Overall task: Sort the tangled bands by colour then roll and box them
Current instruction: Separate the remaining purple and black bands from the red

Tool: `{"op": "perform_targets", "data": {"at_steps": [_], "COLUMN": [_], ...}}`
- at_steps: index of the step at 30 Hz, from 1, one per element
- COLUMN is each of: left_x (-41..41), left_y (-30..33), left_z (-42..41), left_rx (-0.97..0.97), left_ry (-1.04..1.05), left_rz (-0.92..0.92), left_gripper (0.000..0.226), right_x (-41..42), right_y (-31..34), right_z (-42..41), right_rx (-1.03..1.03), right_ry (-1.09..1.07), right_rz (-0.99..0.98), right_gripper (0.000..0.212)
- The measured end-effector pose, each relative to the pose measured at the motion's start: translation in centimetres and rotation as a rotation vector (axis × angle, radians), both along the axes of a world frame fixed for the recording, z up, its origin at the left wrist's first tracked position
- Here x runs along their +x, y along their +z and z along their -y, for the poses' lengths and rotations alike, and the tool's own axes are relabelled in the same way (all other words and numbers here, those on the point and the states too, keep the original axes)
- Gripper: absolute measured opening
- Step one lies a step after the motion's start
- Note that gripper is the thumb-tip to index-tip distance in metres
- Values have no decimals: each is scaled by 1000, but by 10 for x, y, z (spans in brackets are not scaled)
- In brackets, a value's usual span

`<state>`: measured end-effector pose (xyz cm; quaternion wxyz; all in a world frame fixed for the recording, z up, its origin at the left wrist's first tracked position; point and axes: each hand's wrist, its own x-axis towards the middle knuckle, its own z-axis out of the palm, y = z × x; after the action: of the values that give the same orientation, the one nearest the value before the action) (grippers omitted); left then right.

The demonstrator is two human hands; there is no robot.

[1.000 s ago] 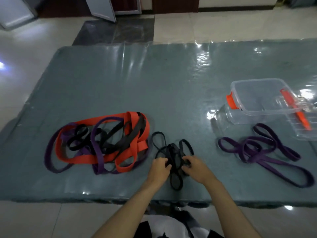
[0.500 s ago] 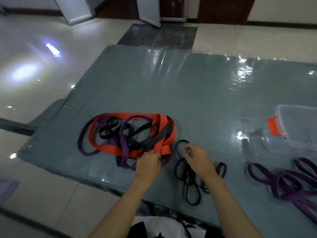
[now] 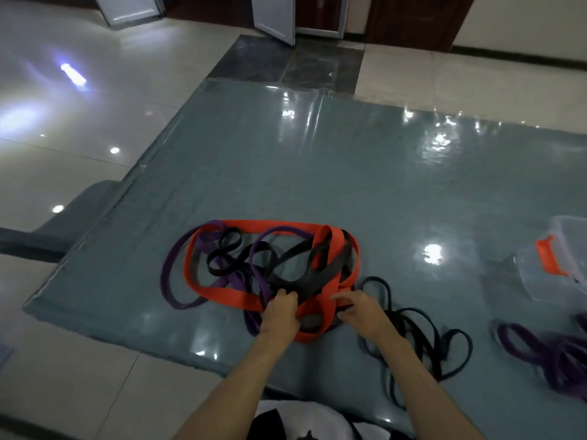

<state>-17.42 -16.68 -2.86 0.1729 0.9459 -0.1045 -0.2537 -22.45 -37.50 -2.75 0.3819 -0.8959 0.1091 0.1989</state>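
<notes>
**Both hands in the tangle**

We're looking down at a grey-blue mat (image 3: 317, 173) with a shiny plastic skin, laid over a pale tiled floor (image 3: 63, 160). The tangle (image 3: 263, 265) sits near the front edge of it: wide orange bands looped around purple and black ones, all crossing over each other.

Our left hand (image 3: 281, 315) is at the near side of the tangle, fingers curled down and closed on the bands where a black strap meets the orange one. Exactly which band it's pinching we can't tell, it's a bit blurry there. Our right hand (image 3: 362, 312) is just beside it, on the right end of the tangle, fingers bent and loosely spread, touching the orange band and a dark one. Can't tell if it's actually gripping anything.

Right of that hand there's a loose bunch of thin black bands (image 3: 444, 344) lying apart from the tangle, partly under our right forearm. Further right, at the frame edge, a purple pile (image 3: 540, 350). Behind that, the clear box (image 3: 540, 274) with an orange latch (image 3: 548, 255), only partly in view
</notes>
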Motion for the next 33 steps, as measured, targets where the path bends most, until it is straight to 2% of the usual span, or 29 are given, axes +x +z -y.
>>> {"op": "perform_targets", "data": {"at_steps": [4,9,12,14,18,21,24,28,33], "left_x": [16,38,49,54,59,70,78,78,65], "left_y": [3,23,31,35,44,45,37,23,5], "left_z": [-11,-8,-7,-6,-6,-14,-34,-57,-67], "left_rx": [-122,-274,-338,-379,-575,-692,-613,-470,-350], "left_ry": [-3,20,6,-2,94,74,123,152,244], "left_rz": [18,33,9,-11,-156,-142,-62,-37,-219], "left_gripper": [23,23,20,19,8,8,8,32,72], "right_x": [0,-7,-11,-11,-14,-15,-10,-7,-11], "right_y": [-13,-19,-15,-9,-4,3,13,19,17], "right_z": [-22,-47,-58,-63,-69,-74,-76,-77,-78], "right_rx": [-62,-292,-217,-155,22,263,500,555,525], "right_ry": [-79,1,-66,-112,-295,-625,-842,-866,-946], "right_rz": [148,-85,-35,40,313,401,452,510,468], "right_gripper": [66,97,113,106,56,43,43,40,38]}}
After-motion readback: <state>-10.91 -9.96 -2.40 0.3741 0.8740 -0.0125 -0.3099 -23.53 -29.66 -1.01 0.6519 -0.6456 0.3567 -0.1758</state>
